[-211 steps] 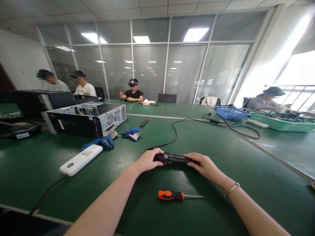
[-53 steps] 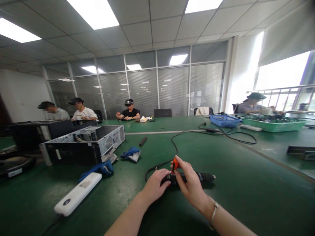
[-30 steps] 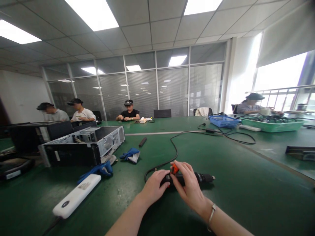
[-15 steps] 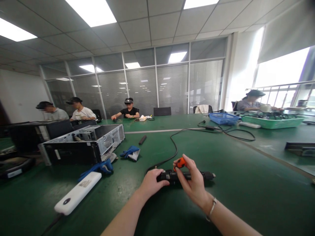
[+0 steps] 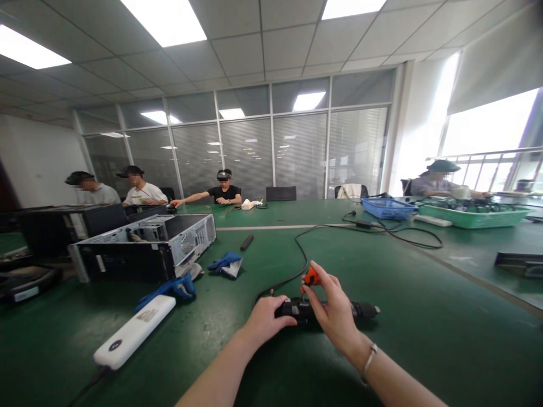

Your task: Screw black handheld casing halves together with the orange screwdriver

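Observation:
A black electric screwdriver (image 5: 300,310) lies lengthwise on the green table (image 5: 203,356), with its tip pointing right and a cable at its left end. My left hand (image 5: 268,319) is closed around the left end of its body. In my right hand (image 5: 335,308) a small orange-and-black screwdriver (image 5: 313,276) is pinched between thumb and fingers. It stands nearly upright over the electric screwdriver, its thin shaft pointing down at the body. Whether the shaft's tip touches the body I cannot tell. Part of the body is hidden behind my right hand.
An open computer case (image 5: 127,260) stands left, with blue gloves (image 5: 227,263) beside it. A white power strip (image 5: 136,332) lies front left. Blue (image 5: 388,210) and green baskets (image 5: 475,216) are back right, near a black cable (image 5: 297,240). Several people sit around the table.
The small orange screwdriver is now more upright, with its shaft showing over the black body. Across the table, one person's arm has stretched out to the left. The camera has shifted slightly.

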`<state>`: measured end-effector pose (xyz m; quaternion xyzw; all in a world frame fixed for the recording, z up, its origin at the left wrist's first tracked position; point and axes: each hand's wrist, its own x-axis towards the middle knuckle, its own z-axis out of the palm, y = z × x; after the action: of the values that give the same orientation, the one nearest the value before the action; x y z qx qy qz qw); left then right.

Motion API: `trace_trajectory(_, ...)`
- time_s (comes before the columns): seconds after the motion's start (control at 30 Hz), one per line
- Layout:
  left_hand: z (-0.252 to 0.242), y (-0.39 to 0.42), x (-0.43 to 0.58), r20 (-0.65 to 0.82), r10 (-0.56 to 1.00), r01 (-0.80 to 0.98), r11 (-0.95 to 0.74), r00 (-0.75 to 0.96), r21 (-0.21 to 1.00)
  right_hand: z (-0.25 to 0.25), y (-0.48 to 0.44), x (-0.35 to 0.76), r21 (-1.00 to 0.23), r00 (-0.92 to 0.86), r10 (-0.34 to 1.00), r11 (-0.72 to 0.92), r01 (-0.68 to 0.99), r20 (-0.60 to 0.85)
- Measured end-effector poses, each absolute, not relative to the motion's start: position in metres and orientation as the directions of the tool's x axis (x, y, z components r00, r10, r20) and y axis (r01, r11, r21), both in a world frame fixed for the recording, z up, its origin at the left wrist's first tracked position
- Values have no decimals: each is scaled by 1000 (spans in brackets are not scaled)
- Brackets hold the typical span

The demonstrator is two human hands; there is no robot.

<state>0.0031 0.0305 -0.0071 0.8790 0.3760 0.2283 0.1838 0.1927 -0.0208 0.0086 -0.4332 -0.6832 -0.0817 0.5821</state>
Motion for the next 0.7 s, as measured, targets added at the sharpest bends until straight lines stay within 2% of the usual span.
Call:
trace_trajectory(0.3,-4,27,4,245,762,610,-633,599,477,19,-23,192,-339,-26,559,538,772,829)
trace_trajectory(0.4,-4,28,4,243,764,612,-630,598,478,18,-22,192,-369,-6,561,552,748,828)
trace_trajectory(0.57,-3,28,5,247,765,606,-629,595,487,18,-26,188,-426,-73,608,632,647,791)
trace_trajectory(0.7,-3,28,4,246,766,608,-627,594,487,18,-29,190,-324,-48,515,606,726,856)
